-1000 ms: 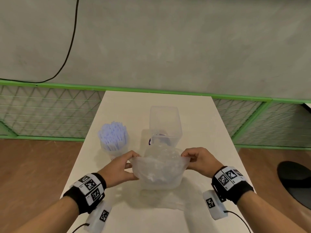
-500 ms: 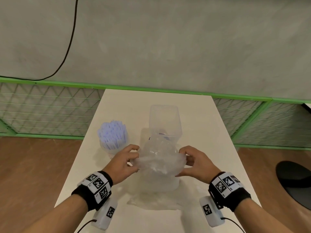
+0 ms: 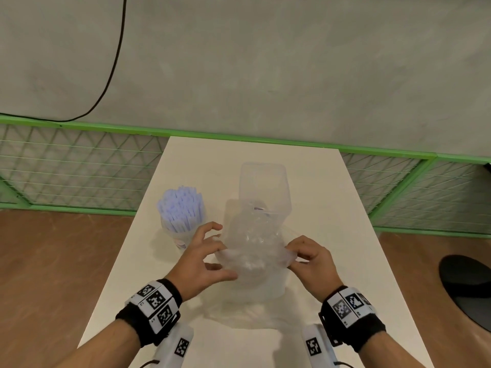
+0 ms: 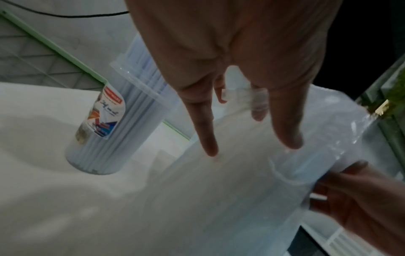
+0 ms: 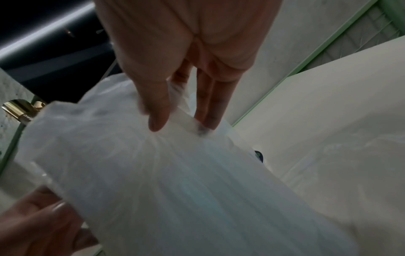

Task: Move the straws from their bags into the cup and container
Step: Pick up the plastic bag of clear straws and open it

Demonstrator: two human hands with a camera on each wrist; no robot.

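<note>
At the far left of the white table point(image 3: 332, 187) stands the cup point(image 3: 178, 235), a clear plastic cylinder with a printed label on its side, upright and packed with pale blue straws point(image 3: 182, 208) whose ends rise above its rim. Just to the right of the cup is the left hand point(image 3: 202, 264): its fingers are spread and nearly straight, and in the left wrist view the fingertips point(image 4: 210, 149) reach down toward the film of the bag without curling round it; the thumb lies along the bag's lower left side, and whether it presses the film cannot be told. The bag point(image 3: 252, 251) is a crumpled, clear plastic one, held upright between the two hands at the middle of the table, its top spread wide; whether straws are inside it cannot be told, since the film is blurred and glossy. A second sheet of clear plastic point(image 3: 239, 317) lies flat on the table under and in front of the bag. Directly behind the bag stands the container point(image 3: 263, 181), a tall clear box with an open top, its lower part hidden by the bag. At the right, the right hand point(image 3: 310, 264) grips the bag's right edge; the right wrist view shows the thumb and fingers point(image 5: 210, 112) pinching a gathered fold of film between them. Both wrists carry black bands with printed square markers. A green mesh fence point(image 3: 66, 171) runs behind the table on both sides.
</note>
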